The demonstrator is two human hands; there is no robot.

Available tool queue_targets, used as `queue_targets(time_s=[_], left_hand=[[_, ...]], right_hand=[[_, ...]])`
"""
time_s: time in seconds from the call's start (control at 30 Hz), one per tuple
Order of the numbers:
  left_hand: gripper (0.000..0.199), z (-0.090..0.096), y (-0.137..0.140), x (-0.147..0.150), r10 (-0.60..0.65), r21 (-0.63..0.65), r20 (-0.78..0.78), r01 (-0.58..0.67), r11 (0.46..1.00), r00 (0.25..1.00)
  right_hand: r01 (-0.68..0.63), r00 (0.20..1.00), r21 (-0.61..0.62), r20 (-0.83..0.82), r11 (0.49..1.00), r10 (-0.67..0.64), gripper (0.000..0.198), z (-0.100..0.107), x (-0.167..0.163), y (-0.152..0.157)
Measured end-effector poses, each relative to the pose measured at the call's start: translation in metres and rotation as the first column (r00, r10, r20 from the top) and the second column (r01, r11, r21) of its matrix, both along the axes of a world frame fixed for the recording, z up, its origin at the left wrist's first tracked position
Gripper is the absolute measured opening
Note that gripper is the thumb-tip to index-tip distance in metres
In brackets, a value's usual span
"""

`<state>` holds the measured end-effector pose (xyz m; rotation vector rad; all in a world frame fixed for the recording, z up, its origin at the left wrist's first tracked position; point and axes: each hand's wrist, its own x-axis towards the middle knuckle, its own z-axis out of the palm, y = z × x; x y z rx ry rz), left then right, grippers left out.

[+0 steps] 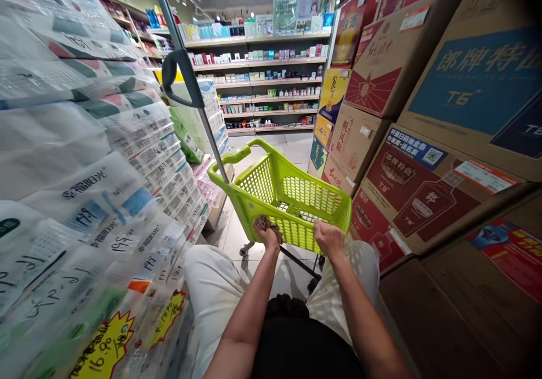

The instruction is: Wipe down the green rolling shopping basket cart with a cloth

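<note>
In front of my knees stands a lime-green wheeled shopping basket [292, 204] with perforated sides. Its grey pull handle [180, 77] rises toward the upper left. My left hand [267, 236] is closed on a crumpled brownish cloth [263, 223], held against the near side of the basket. Farther right, my right hand [329, 238] has its fingers curled over the near rim of the basket close to its right corner. The fingertips of that hand are hidden behind the wall.
Plastic-wrapped paper packs [84, 198] with handwritten prices are stacked along the left. Cardboard cartons [423, 187] rise close on the right. Shelves [258, 62] with small boxes and bottles stand at the back, across a tiled floor [292, 142].
</note>
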<state>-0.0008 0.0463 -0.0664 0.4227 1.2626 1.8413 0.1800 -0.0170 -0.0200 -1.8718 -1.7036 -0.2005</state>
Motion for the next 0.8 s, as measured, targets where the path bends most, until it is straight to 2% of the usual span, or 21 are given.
queue_targets(time_s=[0.13,0.2,0.27,0.33,0.43,0.5,0.57,0.63,0.7,0.8], left_hand=[[0.026,-0.006,-0.016,-0.002,0.032,-0.024,-0.034,-0.033,0.999,0.999],[0.021,0.002,-0.015,-0.013,0.115,0.011,-0.112,-0.114,0.993,0.987],[0.021,0.018,-0.008,-0.029,0.241,0.098,-0.255,-0.223,0.970,0.937],[0.020,0.041,0.001,-0.049,0.356,0.211,-0.432,-0.290,0.933,0.829],[0.021,0.079,0.014,-0.078,0.428,0.341,-0.634,-0.264,0.902,0.643],[0.027,0.102,0.020,-0.095,0.431,0.369,-0.748,-0.223,0.902,0.505],[0.028,0.118,0.022,-0.108,0.365,0.330,-0.859,-0.155,0.931,0.360],[0.031,0.125,0.018,-0.113,0.252,0.244,-0.942,-0.062,0.968,0.223],[0.038,0.124,0.008,-0.107,0.135,0.141,-0.985,0.048,0.989,0.107],[0.044,0.113,-0.007,-0.086,0.004,-0.008,-0.998,0.225,0.974,-0.055]], right_hand=[[-0.173,0.978,-0.142,0.089,0.975,0.187,0.046,0.029,-0.052,0.017],[-0.184,0.972,-0.173,0.116,0.968,0.205,0.046,0.033,-0.068,0.022],[-0.190,0.968,-0.165,0.133,0.968,0.212,0.047,0.030,-0.073,0.024],[-0.198,0.965,-0.140,0.146,0.970,0.218,0.049,0.025,-0.071,0.022],[-0.202,0.963,-0.103,0.161,0.974,0.217,0.049,0.020,-0.065,0.020],[-0.204,0.962,-0.081,0.167,0.976,0.215,0.048,0.019,-0.063,0.019],[-0.206,0.962,-0.063,0.172,0.976,0.214,0.048,0.019,-0.062,0.019],[-0.204,0.962,-0.051,0.175,0.978,0.210,0.048,0.019,-0.063,0.020],[-0.199,0.963,-0.042,0.176,0.979,0.203,0.048,0.017,-0.064,0.022],[-0.195,0.964,-0.035,0.177,0.980,0.198,0.049,0.014,-0.063,0.023]])
